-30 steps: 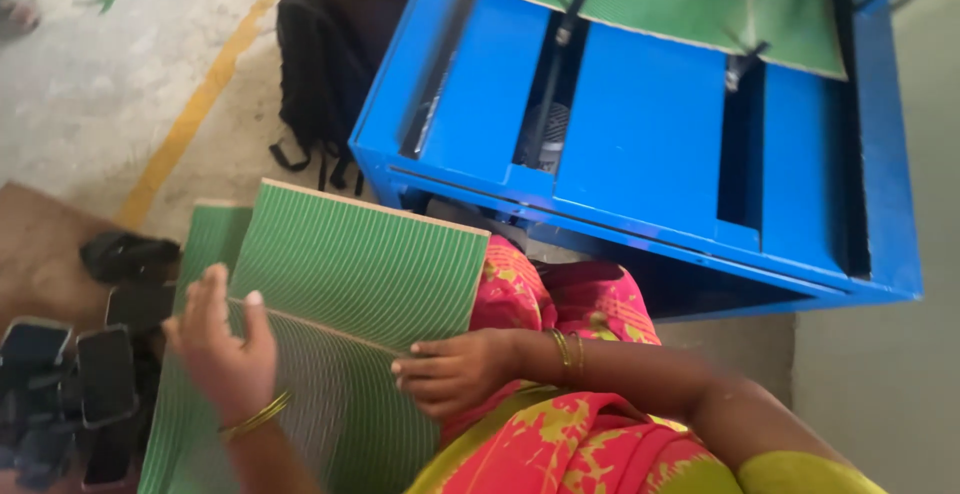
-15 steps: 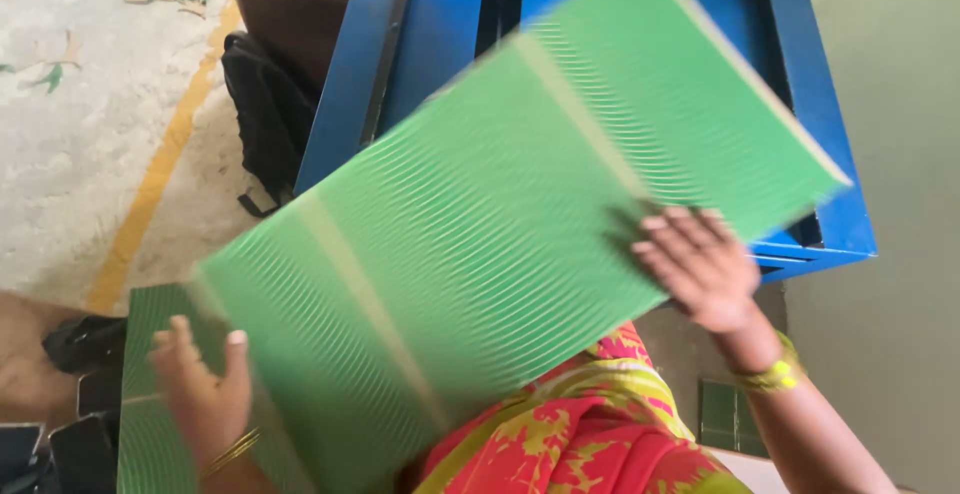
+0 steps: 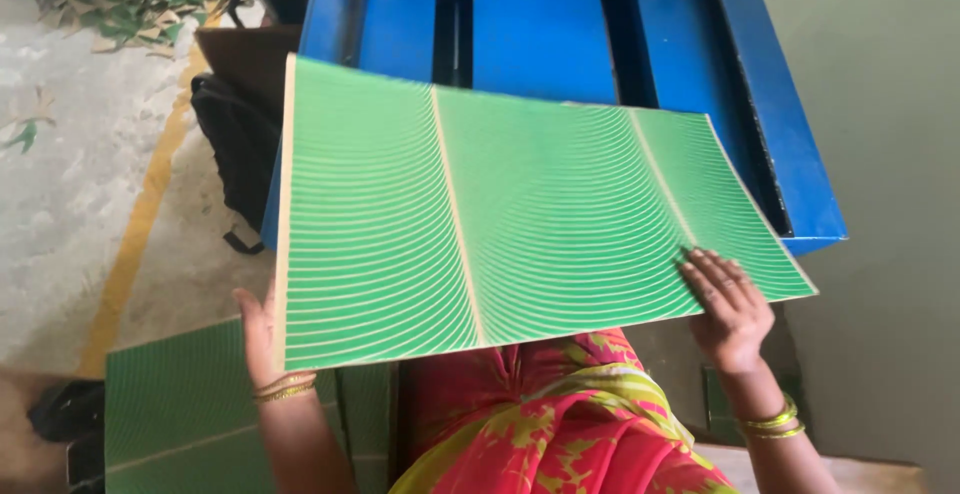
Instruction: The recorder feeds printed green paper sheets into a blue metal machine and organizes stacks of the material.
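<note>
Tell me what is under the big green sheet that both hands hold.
Under the green sheet lie the blue machine and the person's red clothing. Most of the left hand is covered, and the machine's near edge is hidden.

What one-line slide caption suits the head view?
Left hand and right hand hold a green ribbed sheet flat over a blue machine.
</note>
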